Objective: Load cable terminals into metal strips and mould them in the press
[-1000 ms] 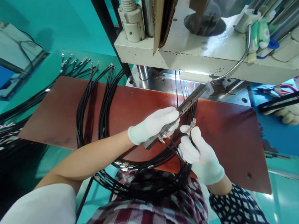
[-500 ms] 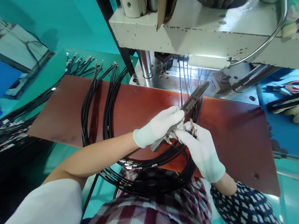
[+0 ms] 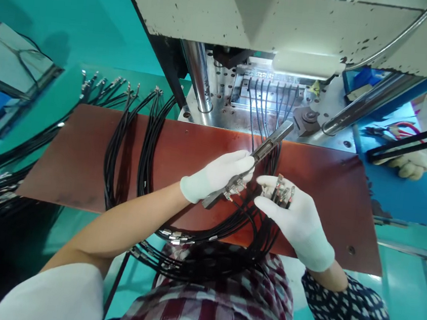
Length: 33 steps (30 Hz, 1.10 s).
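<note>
My left hand [image 3: 221,173], in a white glove, is closed around a long grey metal bar [image 3: 272,142] held at a slant over the brown board [image 3: 207,149]. Metal cable ends [image 3: 237,184] sit along the bar's lower half, beside my fingers. To its right, my right hand [image 3: 294,209], gloved too, curls around several black cables whose metal-tipped ends [image 3: 283,192] stick up between its fingers. Thumb and forefinger of that hand are a little apart. From both hands the black cables [image 3: 229,228] loop down over the board's front edge to my lap.
A press [image 3: 281,22] stands ahead, with cables running into a lit metal fixture [image 3: 240,89] between its posts. More black cable bundles [image 3: 149,148] lie across the board's left side. Pliers [image 3: 400,129] and a glove [image 3: 413,165] lie on the blue surface at right.
My right hand has drawn away from the bar, leaving a gap between the hands. My left hand keeps its hold on the bar. The view has shifted, showing more of the fixture.
</note>
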Tool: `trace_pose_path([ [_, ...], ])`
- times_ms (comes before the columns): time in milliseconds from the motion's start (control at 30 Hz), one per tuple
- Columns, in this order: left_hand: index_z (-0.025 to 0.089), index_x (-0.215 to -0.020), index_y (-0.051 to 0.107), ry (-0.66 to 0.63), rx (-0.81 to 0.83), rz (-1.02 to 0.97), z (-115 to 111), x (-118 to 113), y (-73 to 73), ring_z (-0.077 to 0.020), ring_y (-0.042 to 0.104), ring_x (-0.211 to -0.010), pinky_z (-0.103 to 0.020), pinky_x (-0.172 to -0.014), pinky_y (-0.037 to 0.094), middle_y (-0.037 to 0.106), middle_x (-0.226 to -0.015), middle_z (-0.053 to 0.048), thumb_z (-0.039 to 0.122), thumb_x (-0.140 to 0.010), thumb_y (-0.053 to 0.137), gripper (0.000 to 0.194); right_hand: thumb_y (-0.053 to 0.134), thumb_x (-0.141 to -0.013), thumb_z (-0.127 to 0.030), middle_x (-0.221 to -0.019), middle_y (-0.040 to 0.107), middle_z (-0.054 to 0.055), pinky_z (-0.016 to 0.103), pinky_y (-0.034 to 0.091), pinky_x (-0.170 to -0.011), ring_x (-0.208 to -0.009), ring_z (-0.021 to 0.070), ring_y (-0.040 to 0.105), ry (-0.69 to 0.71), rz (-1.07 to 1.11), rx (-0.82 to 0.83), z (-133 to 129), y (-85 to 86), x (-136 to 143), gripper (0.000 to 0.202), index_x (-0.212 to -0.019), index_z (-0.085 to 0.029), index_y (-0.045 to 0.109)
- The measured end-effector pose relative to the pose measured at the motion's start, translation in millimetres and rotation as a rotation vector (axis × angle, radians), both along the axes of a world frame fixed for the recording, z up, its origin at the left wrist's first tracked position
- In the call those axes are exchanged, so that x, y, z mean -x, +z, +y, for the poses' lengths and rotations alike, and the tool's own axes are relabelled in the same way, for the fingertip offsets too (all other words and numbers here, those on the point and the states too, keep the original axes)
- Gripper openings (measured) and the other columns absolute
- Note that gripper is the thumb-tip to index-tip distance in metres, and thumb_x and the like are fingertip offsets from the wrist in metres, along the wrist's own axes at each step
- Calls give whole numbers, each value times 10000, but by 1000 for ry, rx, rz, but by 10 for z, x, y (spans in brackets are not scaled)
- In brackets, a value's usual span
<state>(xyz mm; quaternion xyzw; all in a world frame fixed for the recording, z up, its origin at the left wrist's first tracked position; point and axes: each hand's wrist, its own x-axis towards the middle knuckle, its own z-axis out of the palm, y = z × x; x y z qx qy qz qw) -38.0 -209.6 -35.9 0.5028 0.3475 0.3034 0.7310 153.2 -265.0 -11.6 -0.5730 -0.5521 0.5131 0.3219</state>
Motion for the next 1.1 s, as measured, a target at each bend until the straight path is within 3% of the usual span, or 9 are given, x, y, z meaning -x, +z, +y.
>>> trace_pose_path([
  [67, 186, -809, 450, -13, 20, -37, 11, 10, -10, -68, 433, -476, -184, -375, 348, 462, -667, 36, 545, -975, 486, 397, 773, -722, -301, -839, 719, 2, 279, 521, -732, -737, 156, 639, -99, -3, 68, -31, -21, -26, 280, -969, -183, 714],
  [133, 188, -810, 441, -32, 7, -53, 8, 19, -5, -68, 435, -477, -184, -373, 349, 459, -674, 36, 540, -978, 482, 393, 773, -719, -308, -796, 705, 6, 275, 490, -696, -701, 144, 605, -106, 10, 122, -49, -30, -57, 211, -872, -172, 723],
  [233, 174, -807, 449, -46, -73, -12, -11, 24, 12, -53, 436, -498, -167, -403, 357, 466, -684, 34, 525, -984, 491, 395, 724, -778, -310, -688, 661, -1, 276, 447, -680, -663, 130, 566, 28, 199, 171, -43, -18, -80, 138, -756, -176, 699],
  [333, 156, -807, 469, -59, -135, 20, -35, 11, 17, -44, 450, -532, -153, -446, 377, 480, -699, 29, 510, -988, 498, 399, 668, -853, -337, -591, 579, -20, 271, 415, -634, -593, 111, 505, 85, 402, 174, -6, -14, -26, 254, -661, -181, 613],
  [467, 149, -820, 489, -80, -100, -14, -60, -14, 2, -55, 469, -511, -166, -428, 385, 510, -684, 18, 545, -997, 449, 436, 689, -853, -305, -617, 576, -22, 252, 402, -613, -601, 102, 492, -65, 234, 34, 49, -42, 102, 211, -704, -162, 645],
  [733, 184, -871, 454, -88, 18, 18, -94, 4, 53, -58, 460, -460, -166, -394, 367, 480, -647, 49, 535, -977, 502, 370, 706, -827, -350, -747, 695, 26, 269, 470, -693, -722, 153, 592, 26, 169, 42, 111, -90, 137, 208, -738, -162, 696],
  [833, 186, -873, 446, -90, -52, 82, -105, 5, 82, -55, 437, -481, -171, -414, 362, 458, -657, 56, 527, -986, 487, 362, 699, -819, -361, -792, 711, 36, 283, 492, -740, -777, 174, 618, 14, 194, 57, 98, -92, 170, 207, -760, -163, 696],
  [1000, 181, -829, 424, -37, -341, 271, -121, -8, 85, -65, 406, -560, -204, -504, 363, 413, -686, 53, 493, -1002, 467, 359, 643, -827, -321, -762, 667, 16, 275, 459, -691, -735, 155, 578, -29, 121, 38, 79, -79, 233, 187, -719, -170, 620],
  [1100, 189, -816, 399, -49, -391, 310, -118, -6, 57, -76, 397, -578, -223, -537, 361, 397, -688, 53, 496, -1012, 436, 367, 626, -827, -305, -778, 673, 15, 275, 452, -676, -720, 150, 573, -34, 72, 30, 91, -95, 243, 160, -742, -170, 624],
])
